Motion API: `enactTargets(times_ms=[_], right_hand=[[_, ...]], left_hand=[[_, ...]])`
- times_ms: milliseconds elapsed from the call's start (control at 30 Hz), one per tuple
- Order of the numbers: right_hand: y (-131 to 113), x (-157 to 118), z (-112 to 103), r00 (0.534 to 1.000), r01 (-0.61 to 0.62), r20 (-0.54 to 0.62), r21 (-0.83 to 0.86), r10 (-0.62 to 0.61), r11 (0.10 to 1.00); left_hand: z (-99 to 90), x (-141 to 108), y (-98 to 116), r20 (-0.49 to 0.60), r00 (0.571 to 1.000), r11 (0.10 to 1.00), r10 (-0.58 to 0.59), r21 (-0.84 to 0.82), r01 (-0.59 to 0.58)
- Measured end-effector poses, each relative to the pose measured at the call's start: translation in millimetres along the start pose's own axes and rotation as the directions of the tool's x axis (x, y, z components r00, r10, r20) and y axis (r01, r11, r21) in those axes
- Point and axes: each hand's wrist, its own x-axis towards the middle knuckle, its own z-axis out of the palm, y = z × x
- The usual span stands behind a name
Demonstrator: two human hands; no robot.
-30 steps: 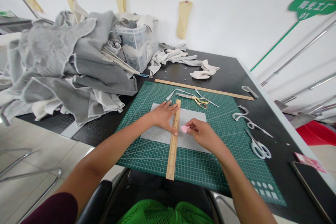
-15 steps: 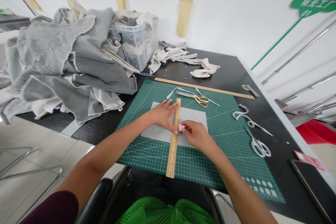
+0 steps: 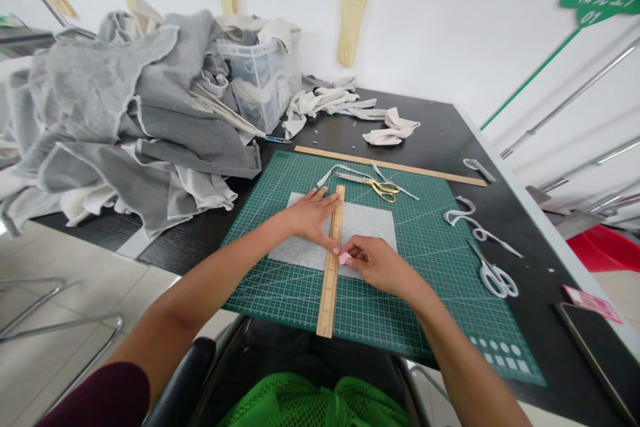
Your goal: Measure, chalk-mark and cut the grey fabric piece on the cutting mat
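A piece of light grey fabric [image 3: 373, 225] lies flat on the green cutting mat [image 3: 280, 300]. Across it runs a wooden ruler [image 3: 327, 293], its near end reaching the mat's front edge. My left hand [image 3: 313, 217] is spread over the fabric, fingers apart, with the thumb on the ruler. Pinched in my right hand [image 3: 373, 257] is a small pink piece of tailor's chalk [image 3: 345, 258], held against the ruler's right edge over the fabric. Gold-handled scissors [image 3: 383, 188] and a narrow fabric strip [image 3: 337, 169] rest on the mat beyond the fabric.
A heap of grey cloth [image 3: 100, 100] and a clear plastic bin [image 3: 265, 80] stand at left. A long wooden ruler [image 3: 390, 165] lies along the mat's far edge. White-handled scissors [image 3: 497, 278], a curled strip [image 3: 467, 217] and a phone [image 3: 597, 353] lie at right.
My right hand has slid the chalk a little toward me along the ruler's edge. My left hand stays in place on the fabric and ruler.
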Motion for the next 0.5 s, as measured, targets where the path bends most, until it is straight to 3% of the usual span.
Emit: enactTargets(times_ms=[500], right_hand=[[-11,-11,-8,0.974,-0.054,0.224,0.114,0.028,0.992]], left_hand=[[2.9,1,-3,-0.006,1.000,1.000,-0.001,-0.004,0.001]])
